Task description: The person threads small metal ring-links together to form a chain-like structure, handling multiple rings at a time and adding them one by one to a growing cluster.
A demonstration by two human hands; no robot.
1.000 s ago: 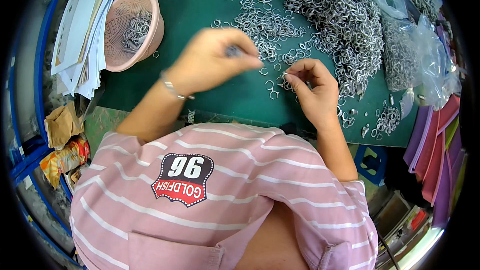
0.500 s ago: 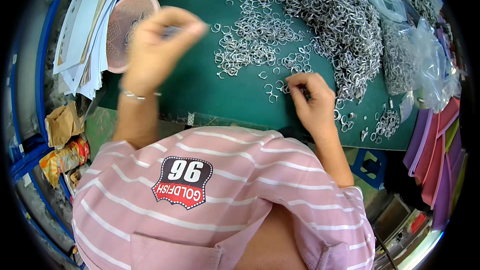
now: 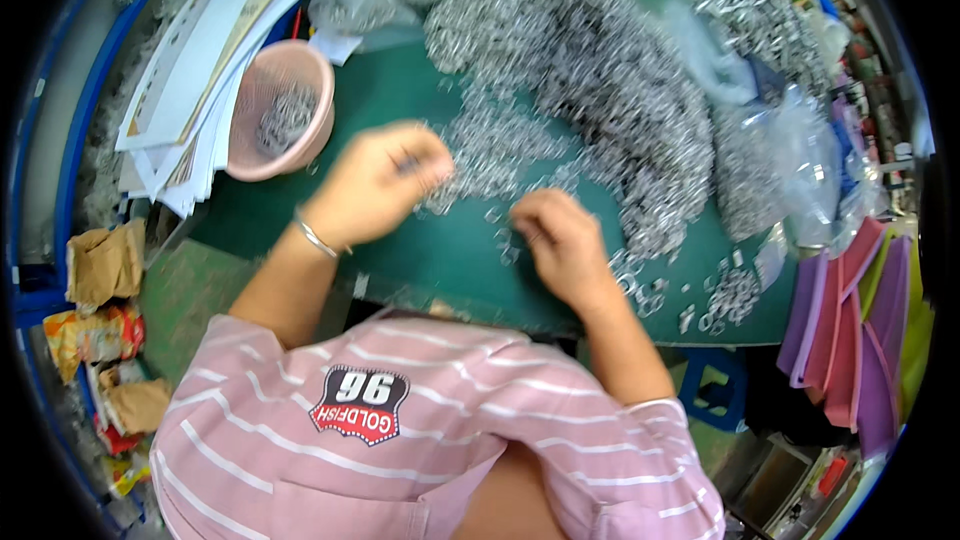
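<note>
Small silvery open metal rings (image 3: 490, 155) lie spread thinly on a green table top (image 3: 420, 270). My left hand (image 3: 375, 185), with a bracelet at its wrist, hovers at the left edge of this spread, thumb and fingers drawn together. Something dark shows between them, too blurred to name. My right hand (image 3: 562, 240) is low over the table by a few loose rings (image 3: 505, 240), its fingertips pinched together. Whether a ring sits in that pinch is hidden. To the left stands a pink mesh basket (image 3: 318, 130) with a heap of rings inside.
A big mound of rings (image 3: 610, 70) rises at the back, beside clear plastic bags (image 3: 805, 170). Papers (image 3: 190, 70) lean left of the basket. A small cluster of parts (image 3: 733, 295) lies near the right front edge; purple and pink strips (image 3: 845, 320) hang beyond.
My left hand has come from beside the basket rightward to the ring spread. My right hand remains by the loose rings. The whole view has shifted, showing more of the basket's inside.
</note>
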